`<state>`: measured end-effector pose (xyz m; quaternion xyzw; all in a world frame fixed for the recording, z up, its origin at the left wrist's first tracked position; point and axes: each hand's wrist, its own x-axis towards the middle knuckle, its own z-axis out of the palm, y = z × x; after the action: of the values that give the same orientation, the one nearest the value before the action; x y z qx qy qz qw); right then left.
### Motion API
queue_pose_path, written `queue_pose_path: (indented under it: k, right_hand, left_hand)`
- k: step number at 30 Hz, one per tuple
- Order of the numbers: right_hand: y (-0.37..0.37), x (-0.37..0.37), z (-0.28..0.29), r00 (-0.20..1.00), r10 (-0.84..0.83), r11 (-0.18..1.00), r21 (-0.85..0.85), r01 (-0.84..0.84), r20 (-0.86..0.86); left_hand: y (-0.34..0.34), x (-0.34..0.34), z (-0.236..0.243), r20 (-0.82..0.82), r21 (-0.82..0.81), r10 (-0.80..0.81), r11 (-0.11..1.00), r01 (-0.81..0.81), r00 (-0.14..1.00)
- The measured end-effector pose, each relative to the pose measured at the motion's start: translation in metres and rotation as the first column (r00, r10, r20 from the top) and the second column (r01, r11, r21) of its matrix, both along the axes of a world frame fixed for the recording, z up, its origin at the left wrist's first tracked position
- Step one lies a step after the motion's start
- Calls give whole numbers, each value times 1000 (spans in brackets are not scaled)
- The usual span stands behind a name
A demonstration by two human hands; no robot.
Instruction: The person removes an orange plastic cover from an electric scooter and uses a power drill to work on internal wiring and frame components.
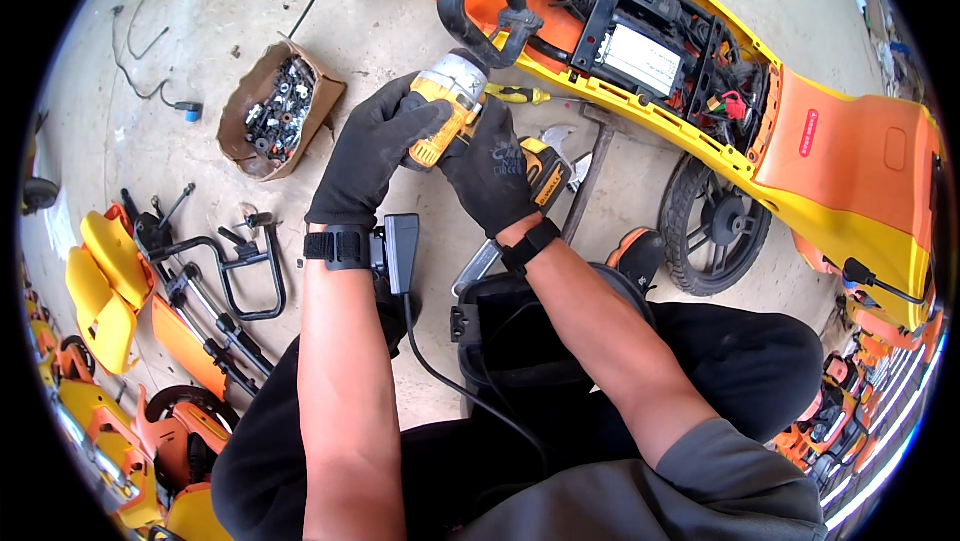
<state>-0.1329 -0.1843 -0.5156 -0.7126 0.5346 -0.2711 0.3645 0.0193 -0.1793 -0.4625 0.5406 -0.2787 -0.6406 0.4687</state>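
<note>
A yellow cordless impact driver (437, 148) with a silver-grey nose is held in both my gloved hands. My left hand (358, 151) wraps around its body from the left. My right hand (495, 169) closes around its handle, partly hiding it; the black and yellow battery (546, 173) shows beyond the knuckles. The tool's nose lies at the lower end of a black bent tube (458, 1) on an orange and yellow scooter body (700, 129). Whether a bit touches a fastener there cannot be made out.
A cardboard box (330, 101) of loose bolts stands left. Beyond my right hand lie a yellow-handled screwdriver (520, 94) and a hammer (597, 151). A wheel (715, 226) sits right, a black tub (520, 341) between my legs, a metal frame (245, 261) and yellow panels (110, 281) left.
</note>
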Motion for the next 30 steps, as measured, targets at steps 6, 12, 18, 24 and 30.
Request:
queue_pose_path:
  k: [6,12,18,24,30]
  right_hand:
    - [-3,3,-5,1000,-14,1000,-27,13,-19]
    - [1,9,-8,997,-71,997,10,71,25]
    - [0,6,-8,997,-46,998,-28,48,57]
    - [-3,-2,-5,1000,28,1000,-9,-29,-13]
    - [-8,-14,24,967,76,995,83,-57,-243]
  left_hand:
    - [-4,5,-5,-38,-14,-1,1000,0,999]
    - [-5,7,-7,-30,-48,-5,999,4,1000]
    - [-4,6,-18,-37,-24,47,999,-48,998]
    - [-5,9,-24,-73,21,19,1000,-17,997]
    - [3,-3,-23,-177,-64,55,996,-68,983]
